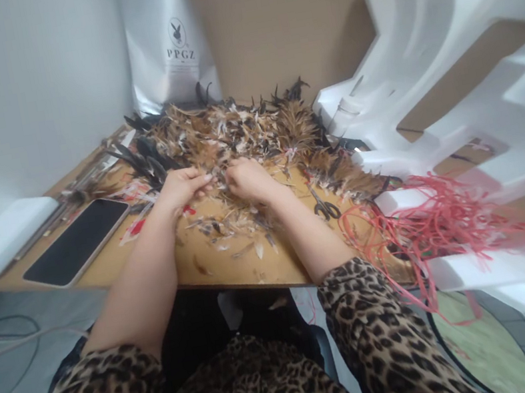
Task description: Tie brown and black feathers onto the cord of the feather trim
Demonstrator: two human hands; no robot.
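Note:
Brown, black and white feathers [229, 124] lie in a wide heap across the back of the wooden table. At the heap's near edge, my left hand [184, 188] pinches with thumb and fingertips; the small pale piece between them looks like a feather. Close beside it, my right hand [250, 179] is curled with its fingers closed, and what they hold is hidden. Loose feather bits [237, 224] are scattered on the table below both hands. Black-handled scissors [325, 207] lie to the right of my right forearm.
A phone [78, 242] and a white power bank [8, 234] lie at the left. Pink-red ribbon strands [429, 221] tangle at the right, against white foam pieces [431, 58]. Behind the heap stand a silver bag [164, 44] and cardboard [277, 24]. The table's front edge [247, 284] is near my body.

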